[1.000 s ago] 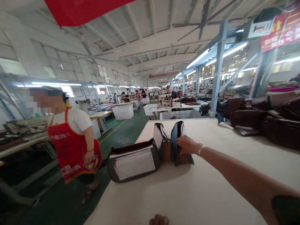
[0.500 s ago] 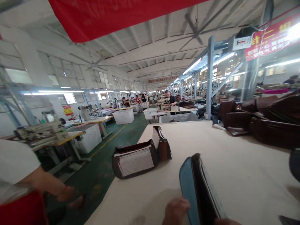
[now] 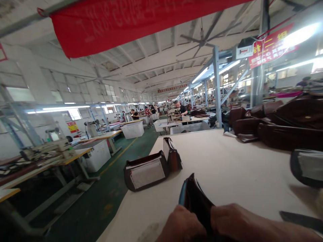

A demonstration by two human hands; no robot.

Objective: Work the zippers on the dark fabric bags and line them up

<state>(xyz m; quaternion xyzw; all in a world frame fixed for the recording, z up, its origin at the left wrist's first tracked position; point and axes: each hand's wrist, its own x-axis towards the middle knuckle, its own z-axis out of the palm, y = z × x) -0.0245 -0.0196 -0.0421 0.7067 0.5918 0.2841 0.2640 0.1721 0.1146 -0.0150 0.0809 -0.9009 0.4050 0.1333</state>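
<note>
Low in the view, both my hands grip the opening of an unfinished bag (image 3: 194, 193) with a dark inside and a blue outer side. My left hand (image 3: 180, 225) is closed over its near left edge. On the right edge, my right hand (image 3: 234, 220) has its fingers wrapped over the rim. The bag stands upright on the pale table (image 3: 242, 174), its opening spread between the hands. Its lower near part is hidden behind them. Beyond it stand two more unfinished bags, a wide dark-edged one (image 3: 147, 173) and a narrower one (image 3: 174, 159).
Dark brown leather bags (image 3: 285, 134) are heaped at the table's far right. Another unfinished bag (image 3: 309, 168) and a dark strip (image 3: 300, 220) lie at right. Left of the table runs a green aisle (image 3: 111, 185) with sewing machines (image 3: 50, 148). A person (image 3: 180, 109) works farther back.
My right hand has come into view on the bag's right edge, and the opening is now wider. The passing person at left is gone from view. The camera has turned slightly right.
</note>
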